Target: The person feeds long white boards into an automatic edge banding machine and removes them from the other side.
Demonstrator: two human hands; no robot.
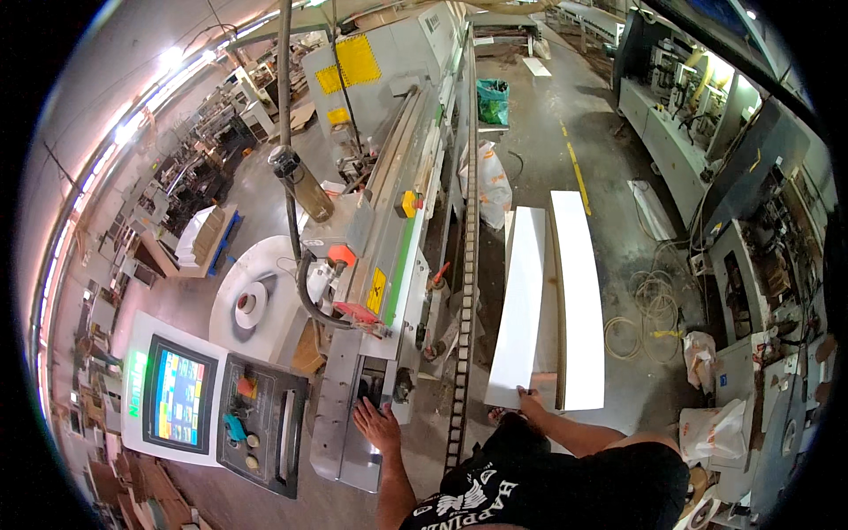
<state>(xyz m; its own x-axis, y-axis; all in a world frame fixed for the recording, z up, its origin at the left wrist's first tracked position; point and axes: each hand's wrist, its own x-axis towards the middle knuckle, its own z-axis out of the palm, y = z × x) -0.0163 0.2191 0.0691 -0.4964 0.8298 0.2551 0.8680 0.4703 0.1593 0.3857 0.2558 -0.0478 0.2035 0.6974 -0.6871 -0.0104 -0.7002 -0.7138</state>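
A stack of long white panels (521, 300) stands on edge on the workshop floor, just right of a long grey edge-banding machine (389, 256). The panels run away from the viewer, with a narrower white board on the left, a wider one (579, 291) on the right, and a brown raw edge showing between them.

The person's right hand (530, 402) rests on the near end of the panels, fingers curled over the top edge of the left board in a light, partly closed grip; how firmly it holds cannot be told. The left hand (378, 426) lies flat and open on the grey metal infeed end of the machine, fingers spread, holding nothing.

A roller chain track (465, 336) runs along the machine's right side, between the machine and the panels. To the left of the left hand sits a control console (265, 424) with coloured buttons, and beside it a bright colour screen (179, 395). Farther left, a roll of white edge tape (251, 305) lies on a round white disc.

On the floor to the right of the panels lies a coil of pale cable (649, 309). White plastic bags (715, 433) sit near the lower right, beside other grey machines.
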